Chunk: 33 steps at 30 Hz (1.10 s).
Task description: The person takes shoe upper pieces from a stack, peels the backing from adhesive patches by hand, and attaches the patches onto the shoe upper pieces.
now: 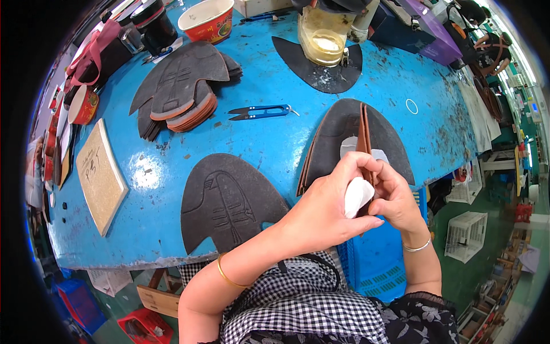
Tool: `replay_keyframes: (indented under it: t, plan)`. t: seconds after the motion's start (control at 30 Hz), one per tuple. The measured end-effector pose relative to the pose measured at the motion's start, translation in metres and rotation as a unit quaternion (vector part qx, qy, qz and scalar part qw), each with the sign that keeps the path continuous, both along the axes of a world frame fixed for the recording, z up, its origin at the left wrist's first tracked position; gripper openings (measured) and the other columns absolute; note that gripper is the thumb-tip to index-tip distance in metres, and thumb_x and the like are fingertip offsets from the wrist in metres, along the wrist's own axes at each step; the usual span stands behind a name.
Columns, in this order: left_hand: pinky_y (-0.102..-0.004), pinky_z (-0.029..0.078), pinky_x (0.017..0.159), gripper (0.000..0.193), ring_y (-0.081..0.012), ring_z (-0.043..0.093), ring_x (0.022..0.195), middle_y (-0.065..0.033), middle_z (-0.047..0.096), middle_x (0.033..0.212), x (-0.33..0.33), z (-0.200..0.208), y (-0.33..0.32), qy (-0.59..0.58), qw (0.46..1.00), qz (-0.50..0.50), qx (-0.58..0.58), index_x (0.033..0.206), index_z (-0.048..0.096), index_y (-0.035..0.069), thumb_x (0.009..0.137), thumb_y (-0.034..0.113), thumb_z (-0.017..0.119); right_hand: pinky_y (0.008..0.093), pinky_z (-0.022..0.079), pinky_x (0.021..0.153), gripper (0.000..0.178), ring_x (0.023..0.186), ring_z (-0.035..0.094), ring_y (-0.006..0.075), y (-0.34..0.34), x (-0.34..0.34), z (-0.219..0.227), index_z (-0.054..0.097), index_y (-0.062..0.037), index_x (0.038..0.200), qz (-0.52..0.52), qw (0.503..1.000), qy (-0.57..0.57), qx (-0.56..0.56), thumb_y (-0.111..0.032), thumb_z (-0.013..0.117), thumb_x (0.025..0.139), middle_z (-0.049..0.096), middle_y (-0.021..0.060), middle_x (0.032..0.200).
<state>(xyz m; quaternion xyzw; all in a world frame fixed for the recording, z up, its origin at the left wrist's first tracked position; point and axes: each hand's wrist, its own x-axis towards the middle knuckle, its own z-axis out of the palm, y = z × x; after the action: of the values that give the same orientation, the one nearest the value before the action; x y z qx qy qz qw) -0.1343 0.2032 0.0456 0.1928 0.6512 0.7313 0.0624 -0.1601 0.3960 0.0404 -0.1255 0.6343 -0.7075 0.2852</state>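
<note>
Folded leather (364,129) is showing its brown edges in the head view, rising just past the fingertips at the right of the blue table (258,140)'s near side. Dark curved leather is spreading to either side of the fold, and whether it is resting on the table, I cannot tell.

The left hand (335,200) is curling around a white pad (357,196), its fingers bending over the top and its thumb reaching out below. The right hand (401,200) is bringing thumb and fingertips together at the pad's right side; what they are pinching is hidden.

The leather is probably handling as light, firm but bendable, springing open at the fold rather than breaking; its dark face may be marking easily. The folded edge is offering the surest hold, with flat fingers backing the layers so they are not sliding apart. The pad is looking soft and easily crushed, so a gentle grip is suiting it.

A flat dark piece (232,200) is lying left of the hands, and blue snips (262,112) are lying beyond it.
</note>
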Motion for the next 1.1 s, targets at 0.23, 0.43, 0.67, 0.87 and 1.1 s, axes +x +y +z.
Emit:
replay_keyframes:
  t: [0.23, 0.43, 0.67, 0.87, 1.1]
  plan:
    - [-0.0253, 0.048, 0.071, 0.070, -0.0101, 0.059, 0.084, -0.0049, 0.061, 0.094, -0.005, 0.005, -0.018, -0.097, 0.994, 0.012, -0.058, 0.129, 0.039, 0.007, 0.073, 0.004, 0.079, 0.0177, 0.043, 0.068, 0.026, 0.075, 0.047, 0.0016, 0.004, -0.002, -0.002, 0.049, -0.0073, 0.098, -0.033, 0.998, -0.049, -0.020, -0.002, 0.071, 0.084, 0.052, -0.0040, 0.085]
    - [-0.0264, 0.048, 0.071, 0.068, -0.0104, 0.059, 0.082, -0.0040, 0.060, 0.090, -0.001, 0.001, -0.008, -0.061, 0.997, 0.010, -0.054, 0.130, 0.043, 0.009, 0.073, 0.005, 0.080, 0.0172, 0.043, 0.064, 0.022, 0.077, 0.050, 0.0021, -0.012, 0.001, 0.005, 0.049, -0.0073, 0.098, 0.012, 0.999, 0.007, 0.041, -0.003, 0.068, 0.087, 0.052, -0.0044, 0.084]
    - [-0.0237, 0.044, 0.070, 0.063, -0.0086, 0.052, 0.076, 0.0006, 0.051, 0.080, -0.001, -0.002, -0.018, -0.072, 0.996, 0.001, -0.045, 0.133, 0.045, 0.010, 0.076, 0.002, 0.072, 0.0187, 0.044, 0.062, 0.021, 0.079, 0.051, 0.0031, -0.007, -0.003, 0.009, 0.049, -0.0077, 0.098, 0.001, 0.998, -0.065, 0.023, -0.006, 0.067, 0.087, 0.052, -0.0027, 0.086]
    - [-0.0214, 0.041, 0.063, 0.047, -0.0041, 0.049, 0.070, 0.0050, 0.050, 0.078, -0.003, 0.000, -0.036, -0.121, 0.989, 0.052, -0.062, 0.125, 0.054, 0.008, 0.079, -0.001, 0.058, 0.0407, 0.045, 0.103, 0.063, 0.119, 0.055, 0.0290, 0.039, -0.013, 0.013, 0.040, 0.0040, 0.136, -0.135, 0.966, -0.038, -0.215, -0.017, 0.059, 0.079, 0.052, 0.0207, 0.131]
    - [-0.0233, 0.043, 0.058, 0.037, -0.0069, 0.055, 0.064, 0.0009, 0.059, 0.076, -0.004, -0.008, -0.037, -0.131, 0.984, 0.065, -0.103, 0.117, 0.058, 0.006, 0.081, 0.000, 0.060, 0.0525, 0.043, 0.104, 0.067, 0.125, 0.050, 0.0380, 0.083, -0.014, -0.010, 0.035, 0.0055, 0.140, -0.189, 0.871, -0.112, -0.440, -0.015, 0.055, 0.079, 0.046, 0.0269, 0.136]
